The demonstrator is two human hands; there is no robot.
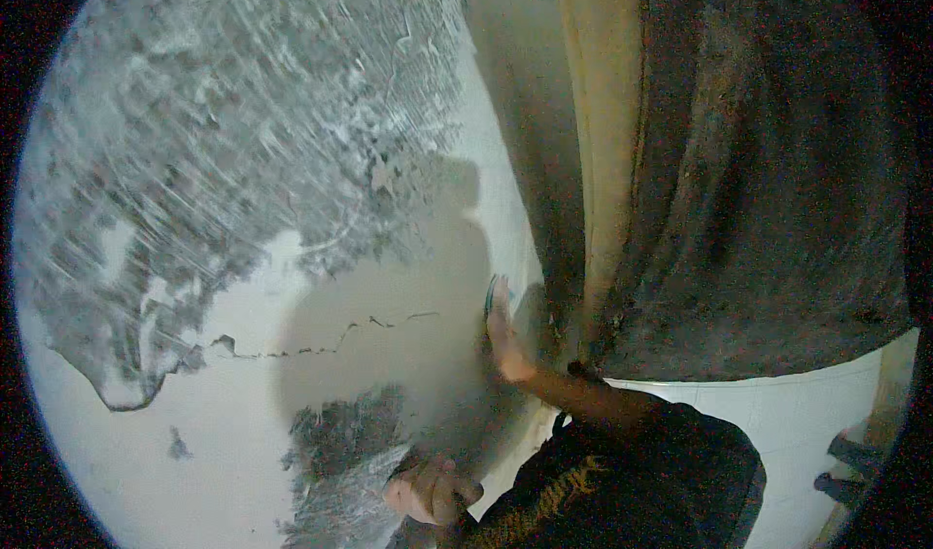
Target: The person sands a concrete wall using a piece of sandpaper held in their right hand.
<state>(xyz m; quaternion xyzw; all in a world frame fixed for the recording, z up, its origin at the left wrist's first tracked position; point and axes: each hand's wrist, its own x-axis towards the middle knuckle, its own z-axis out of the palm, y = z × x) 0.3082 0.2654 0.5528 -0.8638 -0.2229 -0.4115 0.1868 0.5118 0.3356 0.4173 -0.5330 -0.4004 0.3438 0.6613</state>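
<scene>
The view is turned on its side. My right hand (504, 330) lies close against a patchy wall (240, 425), its arm stretched out from a black sleeve. Between its fingers is a thin flat tool (490, 295) with a bluish edge, too blurred to name more exactly. At the lower edge of the picture, my left hand (434, 492) is beside the wall with its fingers curled. Whether it holds anything is hidden. A jagged crack (339, 341) runs across smooth plaster between the hands and a rough, streaked grey area (240, 112).
A tan vertical strip (609, 112) borders the wall, and a large dark brown surface (765, 184) stands beyond it. Pale floor (794, 410) shows past my black shirt (627, 483). Dark footwear (838, 483) is at the far right.
</scene>
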